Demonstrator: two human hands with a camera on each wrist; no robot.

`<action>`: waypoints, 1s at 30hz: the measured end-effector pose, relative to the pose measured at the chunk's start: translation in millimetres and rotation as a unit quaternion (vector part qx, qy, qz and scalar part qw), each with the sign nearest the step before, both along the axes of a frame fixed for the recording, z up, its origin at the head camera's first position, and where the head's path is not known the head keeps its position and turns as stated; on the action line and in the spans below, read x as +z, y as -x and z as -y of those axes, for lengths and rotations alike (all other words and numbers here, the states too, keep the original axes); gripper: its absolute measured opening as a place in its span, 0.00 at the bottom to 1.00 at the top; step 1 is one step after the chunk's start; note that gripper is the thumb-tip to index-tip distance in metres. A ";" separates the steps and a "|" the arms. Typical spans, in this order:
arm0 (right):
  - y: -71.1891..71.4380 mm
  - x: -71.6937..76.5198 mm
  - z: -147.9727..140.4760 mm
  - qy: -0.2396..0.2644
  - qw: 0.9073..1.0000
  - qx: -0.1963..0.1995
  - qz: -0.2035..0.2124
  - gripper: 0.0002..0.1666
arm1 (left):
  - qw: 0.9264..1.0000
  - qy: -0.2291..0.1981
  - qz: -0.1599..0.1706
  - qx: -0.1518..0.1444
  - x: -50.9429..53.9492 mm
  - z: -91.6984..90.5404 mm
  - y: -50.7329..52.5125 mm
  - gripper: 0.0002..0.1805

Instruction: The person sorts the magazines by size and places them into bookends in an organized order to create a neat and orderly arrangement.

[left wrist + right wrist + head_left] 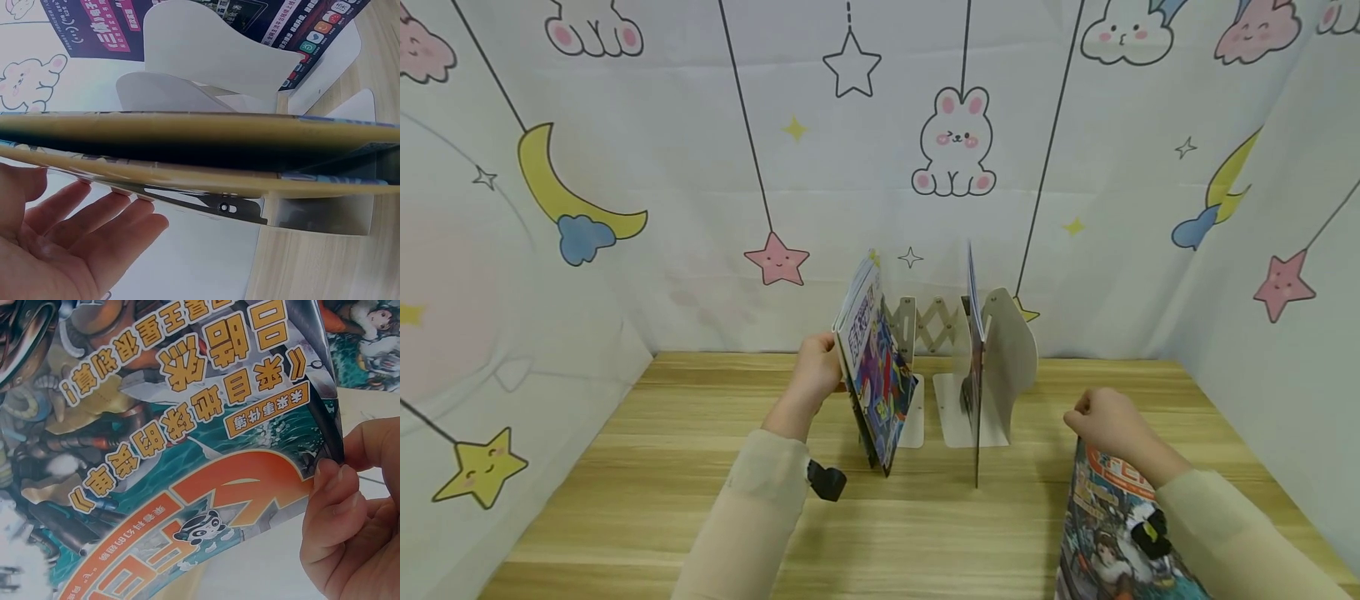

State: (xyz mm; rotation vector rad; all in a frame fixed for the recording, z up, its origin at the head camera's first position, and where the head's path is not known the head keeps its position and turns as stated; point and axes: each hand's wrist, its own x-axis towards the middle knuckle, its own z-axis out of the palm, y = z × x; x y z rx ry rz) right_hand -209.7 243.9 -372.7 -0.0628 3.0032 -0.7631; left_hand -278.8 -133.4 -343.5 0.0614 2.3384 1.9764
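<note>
On the table stands a beige expandable bookend (1011, 358) with a crisscross lattice at its back. Magazines with a colourful cover (880, 367) stand tilted at its left side. My left hand (820, 367) is at their outer left edge; in the left wrist view its extended fingers (128, 228) touch the outer side, with the palm visible. A thin magazine (976, 375) stands edge-on by the bookend's right panel. At the right, my right hand (1108, 425) pinches a corner of a magazine (187, 425) with orange lettering between thumb and fingers.
The wood-grain table (700, 467) is backed by a white cloth (700, 292) printed with stars, moons and rabbits. In the right wrist view, another illustrated cover (369, 350) shows at the upper right. Small dark devices (826, 481) sit on both wrists.
</note>
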 end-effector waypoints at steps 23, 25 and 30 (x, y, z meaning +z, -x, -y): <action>-13.3 12.2 5.7 0.003 0.999 -0.020 -0.030 0.22 | 0.999 0.024 -0.022 0.012 -2.6 0.7 0.8 0.19; -14.6 13.3 6.4 0.004 0.999 -0.024 -0.031 0.23 | 0.999 0.026 -0.018 0.014 -2.5 0.8 0.4 0.19; -18.4 16.9 6.9 0.008 0.999 -0.026 -0.041 0.23 | 0.999 0.037 -0.022 0.015 -2.2 0.5 -0.4 0.20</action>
